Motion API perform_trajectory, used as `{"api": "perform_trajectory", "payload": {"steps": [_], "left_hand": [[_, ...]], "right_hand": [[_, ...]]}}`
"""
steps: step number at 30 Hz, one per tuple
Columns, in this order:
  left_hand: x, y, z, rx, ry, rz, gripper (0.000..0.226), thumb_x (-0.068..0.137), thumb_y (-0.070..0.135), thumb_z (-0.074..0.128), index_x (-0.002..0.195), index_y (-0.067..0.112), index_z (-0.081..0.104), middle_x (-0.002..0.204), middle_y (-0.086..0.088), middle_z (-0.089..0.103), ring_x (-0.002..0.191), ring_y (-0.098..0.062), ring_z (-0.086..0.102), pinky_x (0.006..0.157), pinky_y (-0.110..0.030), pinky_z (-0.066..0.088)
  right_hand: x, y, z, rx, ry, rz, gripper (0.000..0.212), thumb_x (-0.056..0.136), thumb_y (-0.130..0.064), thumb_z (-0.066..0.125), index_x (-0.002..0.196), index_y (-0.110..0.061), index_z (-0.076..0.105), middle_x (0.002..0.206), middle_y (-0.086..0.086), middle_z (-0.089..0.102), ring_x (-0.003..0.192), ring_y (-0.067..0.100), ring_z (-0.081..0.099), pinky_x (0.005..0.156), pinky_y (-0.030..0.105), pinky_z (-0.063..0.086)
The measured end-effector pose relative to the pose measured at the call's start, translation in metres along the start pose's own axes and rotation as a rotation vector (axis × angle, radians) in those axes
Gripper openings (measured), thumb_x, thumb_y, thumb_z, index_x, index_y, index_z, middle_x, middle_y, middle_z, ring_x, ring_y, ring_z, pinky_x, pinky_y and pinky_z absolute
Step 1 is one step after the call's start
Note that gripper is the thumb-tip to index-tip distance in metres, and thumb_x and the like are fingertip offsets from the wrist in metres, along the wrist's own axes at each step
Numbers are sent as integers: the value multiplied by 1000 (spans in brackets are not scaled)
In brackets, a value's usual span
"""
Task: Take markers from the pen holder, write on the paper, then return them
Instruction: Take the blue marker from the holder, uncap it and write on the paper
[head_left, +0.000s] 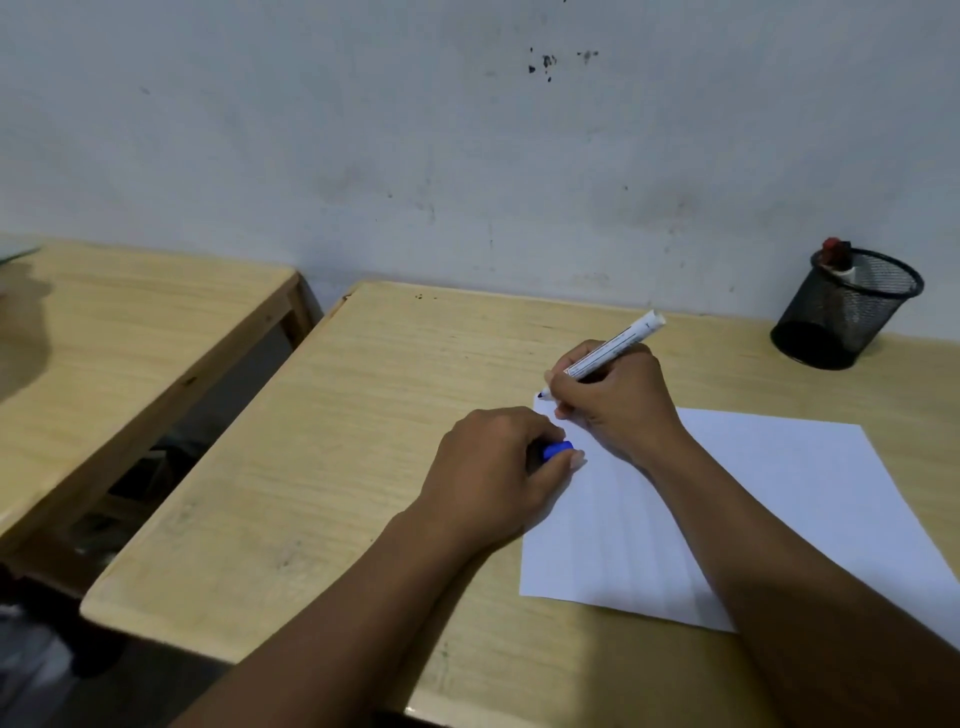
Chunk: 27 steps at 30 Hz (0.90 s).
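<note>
A white sheet of paper (753, 499) lies on the wooden desk (322, 467). My right hand (618, 410) grips a white marker (615, 345) with its dark tip touching the paper's far left corner. My left hand (493, 473) rests at the paper's left edge, fingers closed around the blue marker cap (557, 450). A black mesh pen holder (847, 309) stands at the desk's far right by the wall, with a red-capped marker (835, 253) sticking out of it.
A second wooden desk (130, 338) stands to the left, separated by a narrow gap (228, 395). A stained white wall (467, 156) runs right behind both desks. Dark items lie on the floor under the gap.
</note>
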<state>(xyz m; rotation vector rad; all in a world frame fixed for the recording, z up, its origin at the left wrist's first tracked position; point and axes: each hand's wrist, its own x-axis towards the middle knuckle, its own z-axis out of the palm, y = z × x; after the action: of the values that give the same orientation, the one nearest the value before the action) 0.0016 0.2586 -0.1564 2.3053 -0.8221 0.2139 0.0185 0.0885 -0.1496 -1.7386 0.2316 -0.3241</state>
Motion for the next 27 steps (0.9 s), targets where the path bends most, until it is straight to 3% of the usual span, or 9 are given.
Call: {"api": "perform_trajectory", "payload": {"steps": [11,16,18,21,24,27], "left_hand": [[-1,-1,0,29,-1,34,34,88,50,63,93,20,79,85,6,77,73,-14,68,67,-41,56],[0,-2,1,30,10,46,35,87,50,63,90,20,80,83,5,78,73,-15,68,67,-41,56],[-1,-2,1,16,10,38,34,87,49,64,91,19,80,85,5,78,77,-16,70,69,-41,56],[-2,-1,0,-15,-2,-3,33,85,47,66,89,17,80,84,3,79,82,-16,73,72,-41,57],[3,1,-6,-237,-12,-174,22,86,39,76,82,17,81,74,2,78,73,-10,73,70,-33,57],[17,4,-21,-522,-6,-336,17,87,30,80,80,15,82,75,0,79,65,-4,68,65,-23,52]], "right_hand": [[1,3,1,-38,-13,-26,5,81,-6,79,79,-5,75,73,11,77,60,24,72,66,40,65],[2,3,1,-22,-43,-3,12,79,-2,76,71,-9,72,64,5,72,59,27,69,68,44,65],[2,0,1,-1,-12,-8,8,81,-6,75,73,-8,72,68,10,74,57,28,69,60,39,61],[7,-6,-5,178,135,68,13,87,-14,72,77,-7,72,67,13,73,49,20,61,47,27,43],[9,-22,-21,445,217,219,11,90,-17,73,80,-12,71,63,5,66,45,12,50,45,22,34],[9,-43,-53,565,183,204,4,92,-11,71,89,-13,70,65,7,67,46,10,54,44,18,38]]}}
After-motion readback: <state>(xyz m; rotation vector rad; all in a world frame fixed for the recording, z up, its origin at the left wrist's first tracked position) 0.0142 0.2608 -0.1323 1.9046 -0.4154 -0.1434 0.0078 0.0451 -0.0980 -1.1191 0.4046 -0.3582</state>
